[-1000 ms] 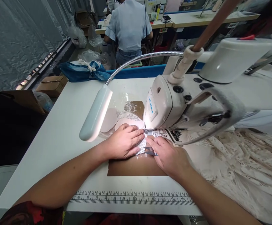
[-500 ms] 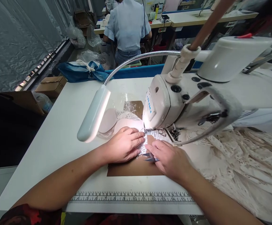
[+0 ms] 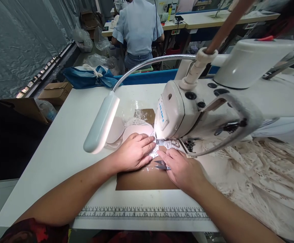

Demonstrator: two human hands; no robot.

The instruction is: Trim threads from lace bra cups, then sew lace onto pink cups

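Note:
My left hand (image 3: 136,152) lies flat, fingers stretched out, on a white lace bra piece (image 3: 139,131) with pale rounded cups. Its fingertips press the lace just in front of the sewing machine's (image 3: 172,111) needle area. Thread snips (image 3: 161,165) sit in my right hand (image 3: 181,167), their dark blades sticking out to the left above a brown sheet (image 3: 147,180). My right thumb and forefinger touch or nearly touch the lace edge; the contact is partly hidden. The needle and presser foot are hard to make out behind the machine head.
A lamp (image 3: 101,123) on a bendy metal neck hangs left of the machine. Cream lace fabric (image 3: 258,175) is heaped at the right. A printed ruler (image 3: 144,213) runs along the table's front edge. Ahead, a co-worker (image 3: 139,30) sits facing away.
The lace piece and my left hand have moved slightly forward, away from me, along the machine. My right hand stays beside it with the snips, shifted only a little.

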